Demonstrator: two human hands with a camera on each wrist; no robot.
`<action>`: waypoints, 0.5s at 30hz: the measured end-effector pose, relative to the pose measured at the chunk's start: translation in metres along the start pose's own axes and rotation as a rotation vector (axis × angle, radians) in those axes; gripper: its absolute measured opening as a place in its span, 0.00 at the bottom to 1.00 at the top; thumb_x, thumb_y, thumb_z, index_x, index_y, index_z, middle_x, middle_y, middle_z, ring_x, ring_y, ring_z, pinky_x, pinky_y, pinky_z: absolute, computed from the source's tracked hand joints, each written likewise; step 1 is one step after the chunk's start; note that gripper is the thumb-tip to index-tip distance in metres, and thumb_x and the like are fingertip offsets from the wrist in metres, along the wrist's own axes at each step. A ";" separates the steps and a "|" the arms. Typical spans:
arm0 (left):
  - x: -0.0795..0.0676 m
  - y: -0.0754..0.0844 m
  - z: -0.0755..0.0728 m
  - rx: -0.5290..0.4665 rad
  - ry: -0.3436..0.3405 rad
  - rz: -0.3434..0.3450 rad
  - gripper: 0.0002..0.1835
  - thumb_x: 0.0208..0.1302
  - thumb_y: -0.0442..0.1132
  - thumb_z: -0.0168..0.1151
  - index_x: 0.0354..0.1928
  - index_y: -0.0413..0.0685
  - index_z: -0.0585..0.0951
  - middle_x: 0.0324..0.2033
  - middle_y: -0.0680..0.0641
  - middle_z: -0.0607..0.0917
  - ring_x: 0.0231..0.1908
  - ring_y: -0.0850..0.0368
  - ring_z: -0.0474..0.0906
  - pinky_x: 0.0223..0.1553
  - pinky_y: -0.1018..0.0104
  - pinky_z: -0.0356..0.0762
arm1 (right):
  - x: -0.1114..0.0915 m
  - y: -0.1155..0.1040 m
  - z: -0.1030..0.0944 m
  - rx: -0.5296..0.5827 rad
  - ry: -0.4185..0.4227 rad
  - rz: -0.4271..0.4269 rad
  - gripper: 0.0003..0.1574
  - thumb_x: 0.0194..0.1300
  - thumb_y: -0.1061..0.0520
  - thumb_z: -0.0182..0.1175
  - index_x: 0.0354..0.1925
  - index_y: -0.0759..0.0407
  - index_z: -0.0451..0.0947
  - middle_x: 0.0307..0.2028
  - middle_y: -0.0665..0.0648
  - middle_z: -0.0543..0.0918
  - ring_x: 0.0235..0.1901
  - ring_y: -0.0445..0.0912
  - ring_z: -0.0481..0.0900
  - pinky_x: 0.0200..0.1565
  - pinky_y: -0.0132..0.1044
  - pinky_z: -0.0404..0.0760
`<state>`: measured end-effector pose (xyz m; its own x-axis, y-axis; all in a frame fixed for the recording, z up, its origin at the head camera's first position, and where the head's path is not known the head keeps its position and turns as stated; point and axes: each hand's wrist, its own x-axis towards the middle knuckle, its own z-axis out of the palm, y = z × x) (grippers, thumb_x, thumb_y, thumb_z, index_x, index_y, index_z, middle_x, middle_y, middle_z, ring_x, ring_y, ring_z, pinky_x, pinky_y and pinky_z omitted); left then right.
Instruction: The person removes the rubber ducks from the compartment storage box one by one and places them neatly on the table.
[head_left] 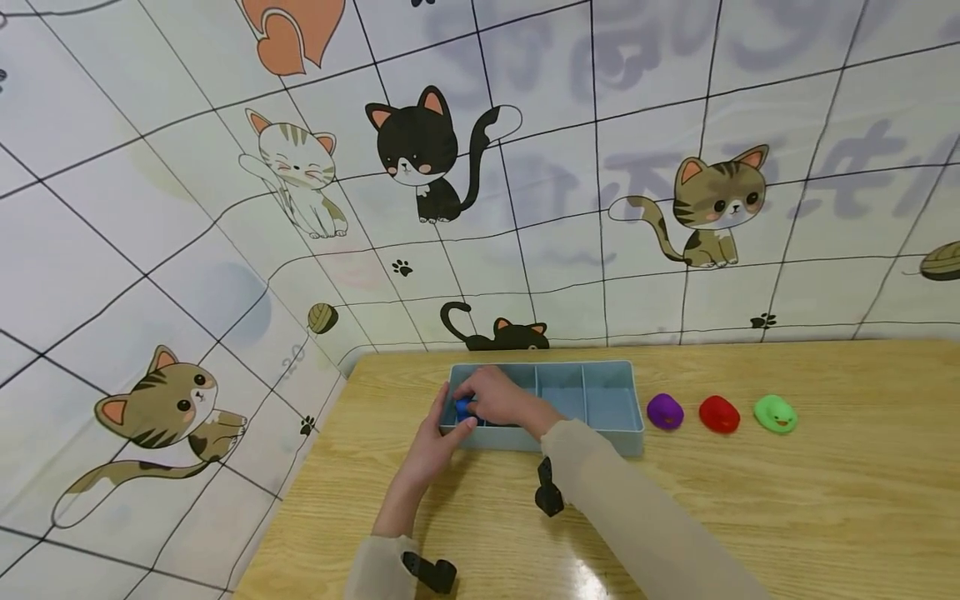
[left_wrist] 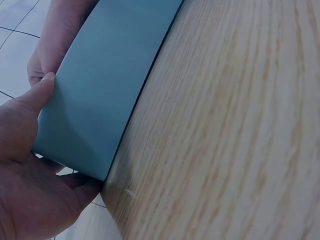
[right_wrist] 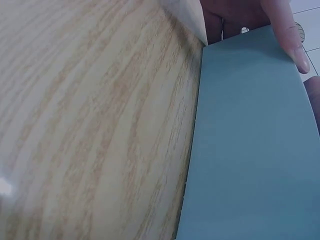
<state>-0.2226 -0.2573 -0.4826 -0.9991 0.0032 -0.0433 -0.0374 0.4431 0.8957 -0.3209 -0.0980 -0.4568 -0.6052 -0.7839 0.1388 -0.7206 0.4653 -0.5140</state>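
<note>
A grey-blue divided box (head_left: 510, 439) stands lengthwise on the wooden table, close to the patterned wall cloth. My left hand (head_left: 433, 443) grips its left end, thumb over the front rim and fingers around the end wall. In the left wrist view, the fingers of that hand (left_wrist: 35, 185) reach around the box's lower corner. Inside the leftmost part, my right hand (head_left: 497, 396) pinches a small blue piece (head_left: 462, 408) with its fingertips; the hand partly covers it. The front wall (right_wrist: 250, 140) fills much of the right wrist view and hides the right fingers there.
To the right of the box, a purple piece (head_left: 665, 412), a red piece (head_left: 720, 414) and a green piece (head_left: 776, 414) with a smiling face lie in a row. A cat-printed cloth (head_left: 555, 275) hangs behind and to the left of the table (head_left: 825, 517).
</note>
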 end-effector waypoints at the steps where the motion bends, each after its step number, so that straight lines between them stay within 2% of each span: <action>1: 0.000 0.000 0.000 -0.001 0.001 -0.005 0.47 0.74 0.51 0.63 0.83 0.53 0.47 0.79 0.35 0.51 0.78 0.36 0.42 0.73 0.34 0.49 | -0.001 0.000 0.001 0.002 0.002 -0.007 0.18 0.72 0.64 0.63 0.58 0.60 0.85 0.51 0.56 0.88 0.54 0.53 0.82 0.63 0.48 0.74; 5: -0.001 -0.001 0.001 -0.006 0.001 0.001 0.47 0.74 0.51 0.63 0.83 0.53 0.47 0.79 0.35 0.51 0.78 0.36 0.41 0.73 0.34 0.48 | -0.004 0.001 0.001 0.034 0.013 -0.012 0.18 0.72 0.64 0.62 0.59 0.60 0.84 0.52 0.57 0.87 0.54 0.52 0.81 0.62 0.48 0.75; 10: 0.001 -0.003 0.003 -0.019 -0.013 0.006 0.48 0.74 0.52 0.63 0.83 0.54 0.46 0.79 0.34 0.50 0.78 0.35 0.40 0.72 0.32 0.47 | -0.007 0.001 -0.003 0.120 0.047 0.029 0.18 0.72 0.66 0.61 0.59 0.62 0.83 0.53 0.58 0.87 0.55 0.52 0.82 0.58 0.46 0.79; 15: 0.000 -0.003 -0.001 -0.002 0.008 0.000 0.48 0.73 0.53 0.64 0.83 0.53 0.47 0.79 0.34 0.51 0.78 0.34 0.42 0.72 0.32 0.47 | -0.007 -0.001 -0.008 0.190 0.093 0.056 0.19 0.72 0.66 0.61 0.59 0.62 0.83 0.55 0.59 0.86 0.56 0.52 0.83 0.56 0.45 0.81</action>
<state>-0.2227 -0.2589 -0.4846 -0.9992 -0.0038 -0.0400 -0.0376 0.4410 0.8967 -0.3184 -0.0898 -0.4502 -0.6774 -0.7136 0.1786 -0.6138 0.4144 -0.6720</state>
